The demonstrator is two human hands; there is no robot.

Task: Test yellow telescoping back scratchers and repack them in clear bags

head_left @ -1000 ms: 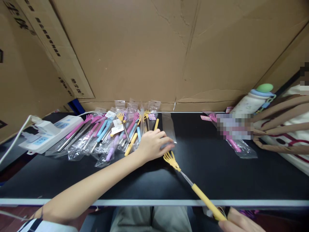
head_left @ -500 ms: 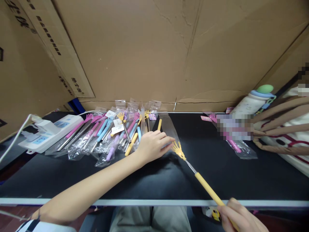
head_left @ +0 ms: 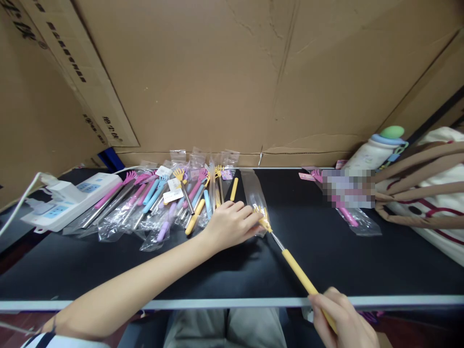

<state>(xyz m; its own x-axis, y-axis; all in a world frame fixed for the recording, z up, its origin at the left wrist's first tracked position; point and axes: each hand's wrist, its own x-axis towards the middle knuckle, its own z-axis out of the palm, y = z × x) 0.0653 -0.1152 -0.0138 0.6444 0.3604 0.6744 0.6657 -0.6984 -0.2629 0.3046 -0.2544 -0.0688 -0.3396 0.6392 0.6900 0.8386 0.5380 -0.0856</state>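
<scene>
My right hand (head_left: 342,319) is closed round the yellow handle of a back scratcher (head_left: 300,271) at the table's front edge. Its metal rod slants up to the left, and the yellow claw end lies at the mouth of a clear plastic bag (head_left: 253,186), apparently just inside it. My left hand (head_left: 232,224) is closed at that mouth, fingertips on the bag's near end beside the claw; the thumb is hidden. Behind the left hand lies a loose yellow stick-like piece (head_left: 234,189).
Several bagged back scratchers (head_left: 155,198) in pink, blue, purple and yellow lie in a pile at left. A white power strip (head_left: 72,198) sits beyond them. At right are a bagged pink scratcher (head_left: 348,215), a bottle (head_left: 375,153) and a bag with brown straps (head_left: 431,186). Cardboard (head_left: 203,82) walls the back.
My right hand has moved up and left with the back scratcher, bringing its claw to the bag's mouth. My left hand keeps its place at the bag, and the view has shifted slightly.
</scene>
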